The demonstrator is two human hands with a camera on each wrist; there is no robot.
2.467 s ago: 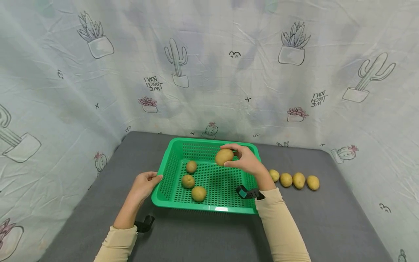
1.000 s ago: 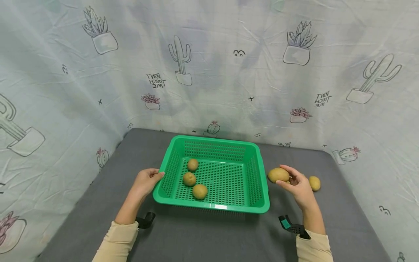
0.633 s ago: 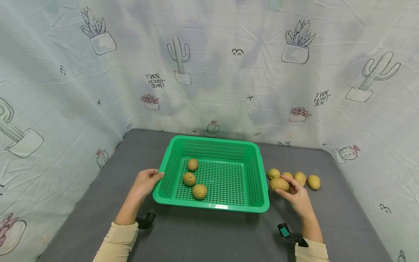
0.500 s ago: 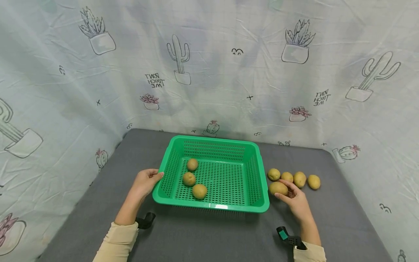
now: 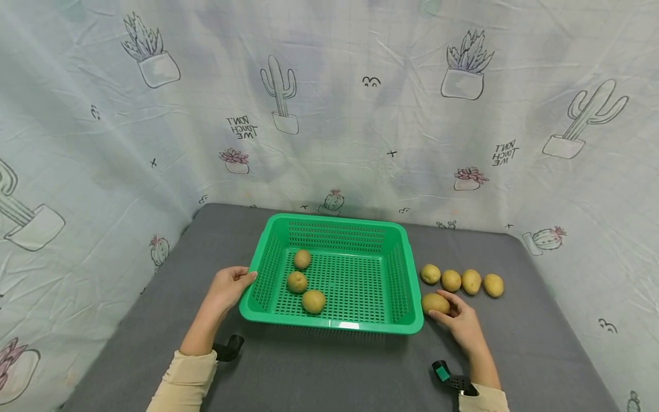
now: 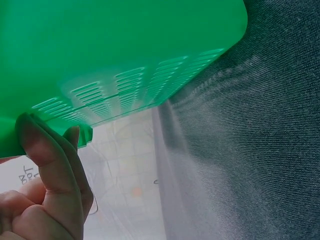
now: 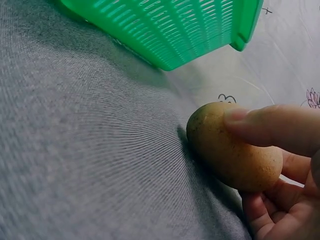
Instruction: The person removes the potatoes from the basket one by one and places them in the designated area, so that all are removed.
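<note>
A green plastic basket (image 5: 329, 326) with slotted walls stands in the middle of the grey cloth. My left hand (image 5: 230, 289) grips its left rim, fingers under the edge and thumb on top; the left wrist view shows the curled fingers (image 6: 55, 165) against the rim. To the right of the basket my right hand (image 5: 460, 320) holds a potato (image 5: 435, 304) between thumb and fingers. In the right wrist view this potato (image 7: 232, 147) is low at the cloth, thumb on its upper side. Inside the basket, three potatoes (image 5: 313, 301) lie along the left half.
Several potatoes (image 5: 471, 282) lie in a row on the cloth just beyond my right hand. The grey cloth (image 5: 329, 372) covers the table. A printed curtain (image 5: 329, 114) closes off the back and both sides.
My right hand has carried the potato out of the basket, over its right side, and down to the cloth in front of the row. The left hand has stayed on the rim.
</note>
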